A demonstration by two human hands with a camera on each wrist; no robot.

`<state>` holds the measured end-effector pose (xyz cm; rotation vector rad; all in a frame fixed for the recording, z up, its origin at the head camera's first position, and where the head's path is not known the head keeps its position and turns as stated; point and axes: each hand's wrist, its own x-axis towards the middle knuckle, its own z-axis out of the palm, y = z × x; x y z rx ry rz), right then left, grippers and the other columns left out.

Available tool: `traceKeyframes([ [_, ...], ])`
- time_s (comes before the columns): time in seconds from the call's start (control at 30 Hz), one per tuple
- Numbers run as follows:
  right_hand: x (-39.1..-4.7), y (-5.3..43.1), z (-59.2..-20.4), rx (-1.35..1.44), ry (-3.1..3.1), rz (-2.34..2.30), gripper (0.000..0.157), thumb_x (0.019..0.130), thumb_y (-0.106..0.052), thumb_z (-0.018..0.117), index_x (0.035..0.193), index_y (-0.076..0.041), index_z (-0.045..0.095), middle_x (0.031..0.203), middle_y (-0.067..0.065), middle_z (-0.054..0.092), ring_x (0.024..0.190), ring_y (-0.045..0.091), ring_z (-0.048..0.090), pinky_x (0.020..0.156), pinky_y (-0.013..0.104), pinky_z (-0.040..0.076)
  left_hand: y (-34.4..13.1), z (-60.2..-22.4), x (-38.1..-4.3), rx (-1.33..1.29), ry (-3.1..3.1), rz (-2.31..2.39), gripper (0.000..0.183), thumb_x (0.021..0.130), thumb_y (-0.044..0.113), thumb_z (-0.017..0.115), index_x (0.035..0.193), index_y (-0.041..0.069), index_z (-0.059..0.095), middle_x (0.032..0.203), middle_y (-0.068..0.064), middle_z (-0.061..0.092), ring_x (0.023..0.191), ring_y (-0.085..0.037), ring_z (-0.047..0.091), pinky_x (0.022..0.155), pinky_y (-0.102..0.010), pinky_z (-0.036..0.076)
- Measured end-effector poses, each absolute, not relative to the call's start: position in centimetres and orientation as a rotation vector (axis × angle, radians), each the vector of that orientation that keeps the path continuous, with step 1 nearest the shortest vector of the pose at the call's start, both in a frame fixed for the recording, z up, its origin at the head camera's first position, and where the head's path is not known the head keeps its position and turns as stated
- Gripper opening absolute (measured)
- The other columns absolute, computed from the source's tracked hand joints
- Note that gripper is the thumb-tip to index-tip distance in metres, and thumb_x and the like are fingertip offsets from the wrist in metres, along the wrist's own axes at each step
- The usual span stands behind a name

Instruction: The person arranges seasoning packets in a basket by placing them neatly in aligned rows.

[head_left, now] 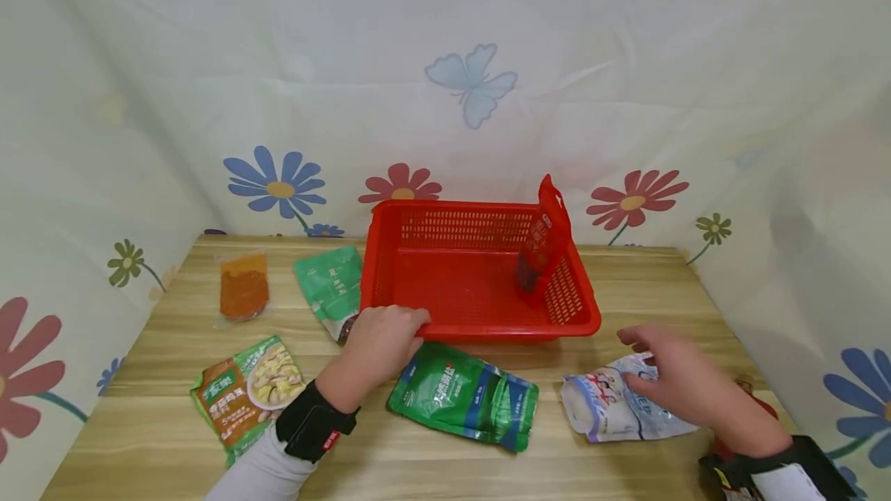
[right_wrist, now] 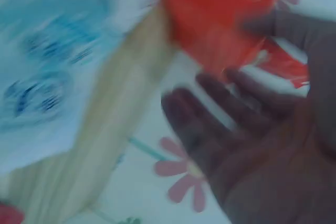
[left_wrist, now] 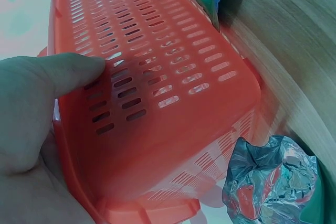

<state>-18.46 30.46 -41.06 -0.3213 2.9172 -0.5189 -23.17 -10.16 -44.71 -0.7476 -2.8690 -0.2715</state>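
A red plastic basket (head_left: pixel 487 328) with slotted walls sits at the back of the table. My left hand (head_left: pixel 386 339) grips its near left corner, the thumb (left_wrist: pixel 79 72) lying against the outer wall in the left wrist view. Inside the basket, a red packet (head_left: pixel 546 242) stands upright at the right end. My right hand (head_left: pixel 685 377) hovers with spread fingers over a white and blue bag (head_left: pixel 605 408), holding nothing. The right wrist view is blurred and shows the hand (right_wrist: pixel 262 166) beside that bag (right_wrist: pixel 47 77).
A green pouch (head_left: pixel 459 397) lies in front of the basket. To the left are a teal pouch (head_left: pixel 330 284), an orange-filled clear packet (head_left: pixel 244 284) and a green and brown packet (head_left: pixel 233 400). A dark package (head_left: pixel 727 478) lies partly under the right wrist. Patterned cloth (head_left: pixel 334 114) hangs behind.
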Motion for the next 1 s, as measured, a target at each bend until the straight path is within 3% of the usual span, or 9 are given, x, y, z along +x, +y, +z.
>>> traceKeyframes([
  [0.13,-18.0,31.5,-42.7,-0.42,2.795,-0.455,0.089,0.07,-0.045,0.093,0.142,-0.008,0.055,0.141,0.018,0.058,0.123,0.039,0.059,0.094,0.061,0.055,-10.2,-44.7,-23.1,-0.745,-2.862,-0.269,0.017,0.086,0.026,0.082,0.098,0.018,0.072,0.084,0.002,0.074,0.07,-0.016,0.066,0.062,-0.033,0.053],
  [0.2,-18.0,32.1,-43.5,-0.446,2.76,-0.44,0.094,0.065,-0.051,0.094,0.142,-0.013,0.056,0.144,0.018,0.055,0.124,0.039,0.056,0.094,0.063,0.054,-10.1,-44.6,-23.1,-0.745,-2.861,-0.272,0.017,0.087,0.026,0.082,0.099,0.018,0.072,0.084,0.002,0.074,0.07,-0.016,0.066,0.062,-0.033,0.053],
  [0.43,-18.6,33.3,-45.8,-0.504,2.718,-0.368,0.099,0.061,-0.062,0.092,0.14,-0.015,0.056,0.144,0.013,0.052,0.123,0.032,0.055,0.098,0.06,0.053,-10.1,-44.5,-23.0,-0.74,-2.856,-0.266,0.015,0.087,0.024,0.082,0.097,0.018,0.073,0.082,0.002,0.074,0.069,-0.017,0.067,0.06,-0.034,0.052],
  [0.7,-19.0,33.7,-46.1,-0.648,2.72,-0.297,0.097,0.064,-0.068,0.087,0.138,-0.013,0.056,0.139,0.006,0.055,0.118,0.022,0.055,0.097,0.055,0.055,-9.9,-44.5,-23.0,-0.743,-2.851,-0.232,0.013,0.087,0.025,0.081,0.097,0.02,0.073,0.083,0.003,0.075,0.07,-0.016,0.068,0.058,-0.033,0.051],
  [1.0,-19.6,33.2,-46.2,-0.709,2.736,-0.236,0.085,0.067,-0.058,0.089,0.134,-0.015,0.059,0.134,0.003,0.057,0.113,0.019,0.056,0.095,0.052,0.057,-10.0,-44.4,-22.9,-0.73,-2.851,-0.23,0.016,0.087,0.026,0.082,0.099,0.019,0.073,0.083,0.002,0.075,0.07,-0.016,0.068,0.059,-0.033,0.051],
])
